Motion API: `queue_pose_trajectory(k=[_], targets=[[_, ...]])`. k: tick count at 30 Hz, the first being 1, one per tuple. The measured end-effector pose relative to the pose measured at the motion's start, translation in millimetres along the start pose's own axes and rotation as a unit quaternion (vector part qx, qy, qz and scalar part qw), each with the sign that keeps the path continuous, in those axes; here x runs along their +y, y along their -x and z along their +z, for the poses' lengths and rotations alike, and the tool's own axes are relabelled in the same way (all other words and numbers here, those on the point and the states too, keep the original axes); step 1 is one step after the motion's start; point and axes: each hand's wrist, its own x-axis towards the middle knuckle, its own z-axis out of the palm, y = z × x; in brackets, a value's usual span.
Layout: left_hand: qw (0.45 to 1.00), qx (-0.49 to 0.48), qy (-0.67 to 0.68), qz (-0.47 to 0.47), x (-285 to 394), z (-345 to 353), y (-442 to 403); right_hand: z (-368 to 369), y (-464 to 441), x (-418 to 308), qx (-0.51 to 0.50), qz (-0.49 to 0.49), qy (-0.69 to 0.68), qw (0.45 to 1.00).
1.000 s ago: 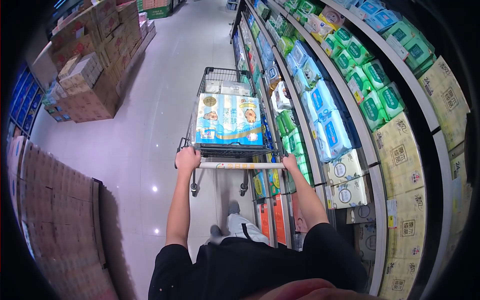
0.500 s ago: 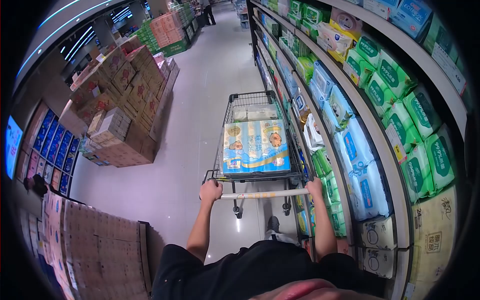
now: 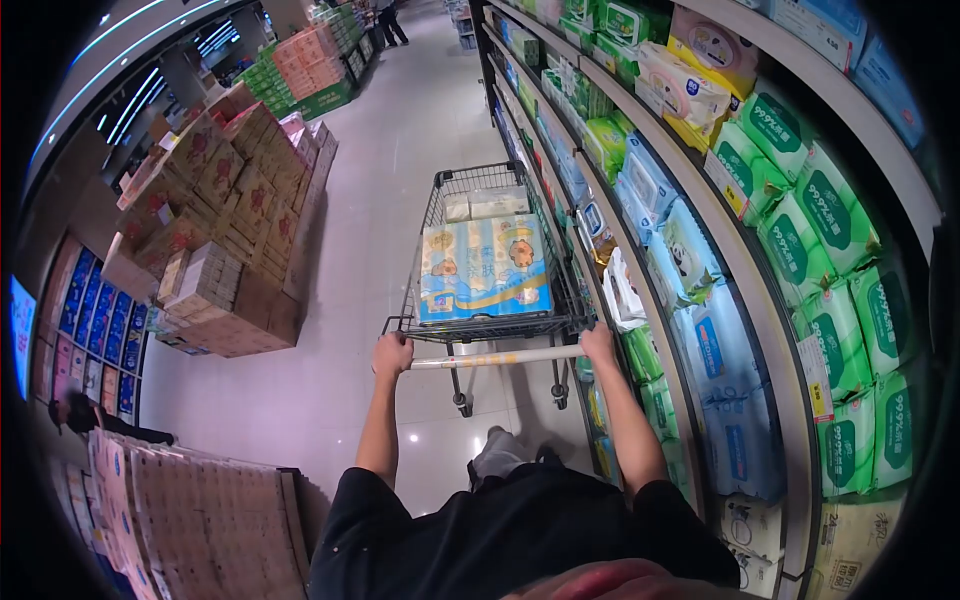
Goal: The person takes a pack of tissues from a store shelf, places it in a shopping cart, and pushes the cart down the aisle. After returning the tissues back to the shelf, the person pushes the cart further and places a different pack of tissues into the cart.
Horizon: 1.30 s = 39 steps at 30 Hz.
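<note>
My left hand [image 3: 393, 353] is wrapped round the left end of the pale handle [image 3: 480, 358] of a shopping cart. At the handle's right end my right hand [image 3: 598, 343] is closed in the same way, close beside the shelves. Inside the wire cart [image 3: 437, 205] lies a blue and cream tissue pack [image 3: 487, 270] with cartoon animals on it. Behind that pack, toward the cart's front, sit paler packs [image 3: 497, 203].
Shelves [image 3: 690, 150] with green wipe packs [image 3: 825, 215] and blue ones [image 3: 722, 340] line the right side. Stacked cartons [image 3: 225, 190] stand at left, more packs [image 3: 190, 510] at lower left. One person [image 3: 75, 410] is at far left, another [image 3: 387, 22] far down the aisle.
The view has tilted up from a second ago, showing more of the aisle. The shelf goods have shifted past toward me. Both hands have stayed on the handle.
</note>
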Motion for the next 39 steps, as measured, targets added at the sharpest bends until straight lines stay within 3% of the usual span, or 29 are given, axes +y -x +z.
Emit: queue_pose_trajectory(k=[6,8,10,16,18,20,26,32,39], targets=[[1.0,0.007,0.018,0.01,-2.2,-5.5,-77.5,26.6,-55.4,-39.4,-0.003,-0.03,0.026,0.999],[0.999,0.012,0.038,0.02,-1.2,3.2,-106.1,40.2,-80.9,-46.7,-0.008,-0.055,-0.025,0.998],[0.999,0.021,0.027,0.004,6.4,-3.5,-130.4,57.7,-119.1,-43.0,0.002,-0.054,0.013,0.998],[0.997,0.037,0.06,0.016,14.1,-10.9,-203.6,87.7,-183.8,-76.8,-0.025,-0.023,-0.058,0.998],[0.996,0.047,0.068,0.023,15.0,-10.6,-228.3,96.0,-204.0,-91.0,-0.023,0.011,-0.011,1.0],[0.996,0.056,0.065,0.027,14.8,-8.1,-254.3,107.3,-243.3,-79.4,-0.02,-0.044,0.067,0.997],[0.993,0.064,0.089,0.048,12.4,-4.6,-315.4,127.4,-287.0,-112.8,0.037,-0.078,0.115,0.99],[0.993,0.07,0.074,0.061,19.9,-0.5,-371.6,143.8,-320.1,-154.2,0.027,-0.041,0.063,0.997],[0.992,0.073,0.074,0.065,34.5,-0.5,-429.4,168.2,-397.8,-159.7,0.075,-0.074,0.092,0.99]])
